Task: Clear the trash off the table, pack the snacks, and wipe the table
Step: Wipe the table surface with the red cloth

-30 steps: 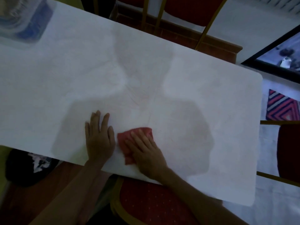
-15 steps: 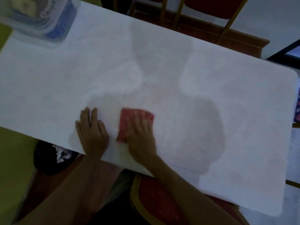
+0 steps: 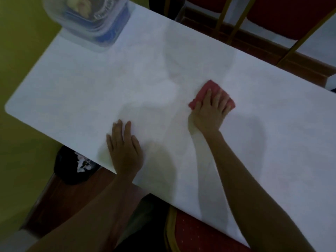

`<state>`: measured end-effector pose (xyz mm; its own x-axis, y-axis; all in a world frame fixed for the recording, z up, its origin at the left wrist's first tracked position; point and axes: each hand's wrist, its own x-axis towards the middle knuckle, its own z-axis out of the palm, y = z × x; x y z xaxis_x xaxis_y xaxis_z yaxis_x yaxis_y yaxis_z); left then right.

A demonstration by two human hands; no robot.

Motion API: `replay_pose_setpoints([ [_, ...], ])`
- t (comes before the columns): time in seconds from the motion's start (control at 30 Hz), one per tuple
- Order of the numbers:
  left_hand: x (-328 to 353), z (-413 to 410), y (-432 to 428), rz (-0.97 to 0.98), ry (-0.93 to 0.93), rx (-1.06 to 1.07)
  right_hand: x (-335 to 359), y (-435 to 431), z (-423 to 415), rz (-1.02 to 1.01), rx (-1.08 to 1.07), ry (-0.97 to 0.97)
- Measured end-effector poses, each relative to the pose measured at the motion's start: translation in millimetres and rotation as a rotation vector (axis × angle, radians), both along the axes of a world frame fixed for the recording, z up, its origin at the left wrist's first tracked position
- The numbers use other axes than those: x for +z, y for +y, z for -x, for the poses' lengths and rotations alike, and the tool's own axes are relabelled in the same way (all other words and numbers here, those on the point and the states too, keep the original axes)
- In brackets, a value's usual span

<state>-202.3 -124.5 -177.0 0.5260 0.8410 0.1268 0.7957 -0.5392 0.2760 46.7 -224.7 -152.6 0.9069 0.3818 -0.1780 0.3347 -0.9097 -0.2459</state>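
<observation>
We are pressing our right hand (image 3: 211, 110) flat, fingers spread, on the red cloth (image 3: 206, 91) near the middle of the white worktop (image 3: 91, 84); our left hand (image 3: 123, 148) is lying open and empty, palm down, at the near edge; a clear lidded box (image 3: 91, 19) with snacks inside is sitting at the far left corner; a black bin (image 3: 72, 166) is standing under the near edge.
</observation>
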Motion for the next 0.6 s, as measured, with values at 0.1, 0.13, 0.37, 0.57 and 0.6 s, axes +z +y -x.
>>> replay_pose_setpoints([
  [0.1, 0, 0, 0, -0.014, -0.011, -0.009, 2, 39, 66, -0.119, 0.279, -0.018],
  [0.13, 0, 1, 0, -0.009, -0.01, -0.008, 2, 39, 95, -0.135, 0.398, 0.011],
  [0.37, -2, 1, 2, 0.015, -0.032, -0.003, -8, -74, 172, -0.085, 0.863, 0.073],
  [0.57, -1, 6, 3, -0.004, -0.075, -0.013, -1, -136, 129, -0.043, 0.614, -0.031],
  [0.6, -1, 7, 3, -0.002, -0.082, -0.014, 1, -136, 137, -0.038, 0.566, -0.028],
])
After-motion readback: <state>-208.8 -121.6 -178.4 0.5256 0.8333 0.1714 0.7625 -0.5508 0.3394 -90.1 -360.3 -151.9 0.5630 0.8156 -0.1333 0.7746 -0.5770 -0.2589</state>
